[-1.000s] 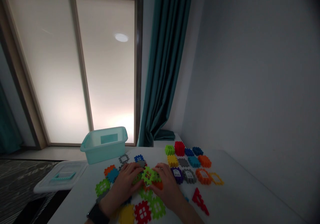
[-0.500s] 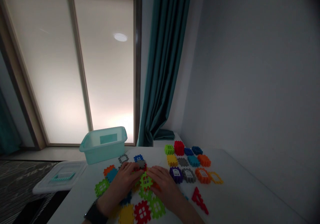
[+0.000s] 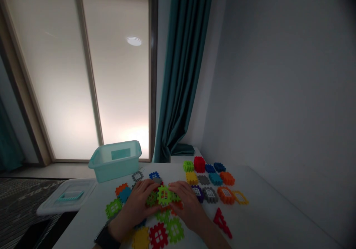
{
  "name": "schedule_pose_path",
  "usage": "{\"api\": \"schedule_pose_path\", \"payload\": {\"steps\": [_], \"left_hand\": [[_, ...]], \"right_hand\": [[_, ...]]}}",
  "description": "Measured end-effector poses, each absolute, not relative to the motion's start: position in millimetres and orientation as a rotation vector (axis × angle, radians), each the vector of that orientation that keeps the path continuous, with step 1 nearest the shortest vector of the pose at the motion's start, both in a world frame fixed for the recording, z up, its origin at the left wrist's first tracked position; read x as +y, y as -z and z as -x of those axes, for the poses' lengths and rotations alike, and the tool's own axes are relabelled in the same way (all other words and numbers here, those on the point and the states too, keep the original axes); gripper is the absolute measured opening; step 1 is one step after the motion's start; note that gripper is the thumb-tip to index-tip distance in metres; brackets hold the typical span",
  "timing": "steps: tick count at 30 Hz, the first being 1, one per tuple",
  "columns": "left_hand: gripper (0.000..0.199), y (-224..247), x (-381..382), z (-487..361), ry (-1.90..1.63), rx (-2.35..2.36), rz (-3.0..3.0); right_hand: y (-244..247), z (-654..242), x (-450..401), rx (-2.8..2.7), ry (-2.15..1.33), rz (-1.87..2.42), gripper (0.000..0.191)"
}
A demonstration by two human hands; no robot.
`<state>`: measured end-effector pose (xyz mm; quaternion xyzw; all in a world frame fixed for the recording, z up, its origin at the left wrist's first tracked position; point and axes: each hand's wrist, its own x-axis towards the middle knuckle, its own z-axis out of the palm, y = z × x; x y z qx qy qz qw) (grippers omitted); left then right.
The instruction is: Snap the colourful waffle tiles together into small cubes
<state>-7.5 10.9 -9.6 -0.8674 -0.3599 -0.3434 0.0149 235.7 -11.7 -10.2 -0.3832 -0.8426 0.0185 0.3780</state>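
Note:
Between my two hands is a light green window piece (image 3: 164,195), raised above other pieces on the table. My left hand (image 3: 140,200) touches its left side, thumb and fingers curled around green pieces. My right hand (image 3: 185,201) grips at its right, where another green piece shows under the fingers. Below them lie a red window piece (image 3: 158,235), a green window piece (image 3: 175,230) and a yellow piece (image 3: 141,238). A green window piece (image 3: 113,208), a blue piece (image 3: 124,194) and an orange piece (image 3: 121,188) lie left of my left hand.
A teal bin (image 3: 116,167) stands at the table's back left, beside a clear lid (image 3: 66,197). Stacks of coloured pieces, including red (image 3: 199,164) and orange (image 3: 226,195), sit at the right. A red triangular piece (image 3: 222,223) lies nearer. The white table (image 3: 261,212) extends right.
My hands have moved slightly apart, my right hand shifting right. The green window piece between them is a little higher, and more of the green pieces around it shows.

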Motion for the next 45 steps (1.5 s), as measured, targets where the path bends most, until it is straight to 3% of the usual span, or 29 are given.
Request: {"api": "schedule_pose_path", "payload": {"steps": [5,12,21,30,36,39,45], "left_hand": [[0.045,16,16,9,1.152,-1.131,2.697],[0.043,15,16,7,1.319,-1.197,2.732],[0.038,13,15,5,1.415,-1.256,2.844],[0.012,8,12,-1,1.469,-1.332,2.946],[0.013,4,8,-4,1.555,-1.353,2.921],[0.024,4,8,-4,1.508,-1.327,2.951],[0.019,8,10,-2,1.474,-1.312,2.958]], "right_hand": [[10,-233,-14,-2.112,0.026,0.940,0.044],[9,-232,-14,-2.080,0.176,0.885,0.020],[11,-231,-15,-2.087,0.226,0.848,0.019],[16,-222,-14,-1.784,-0.283,1.052,0.024],[8,-219,-12,-1.481,-0.791,1.174,0.037],[4,-218,-12,-1.408,-0.897,1.155,0.041],[4,-217,-11,-1.325,-1.071,1.077,0.046]]}}
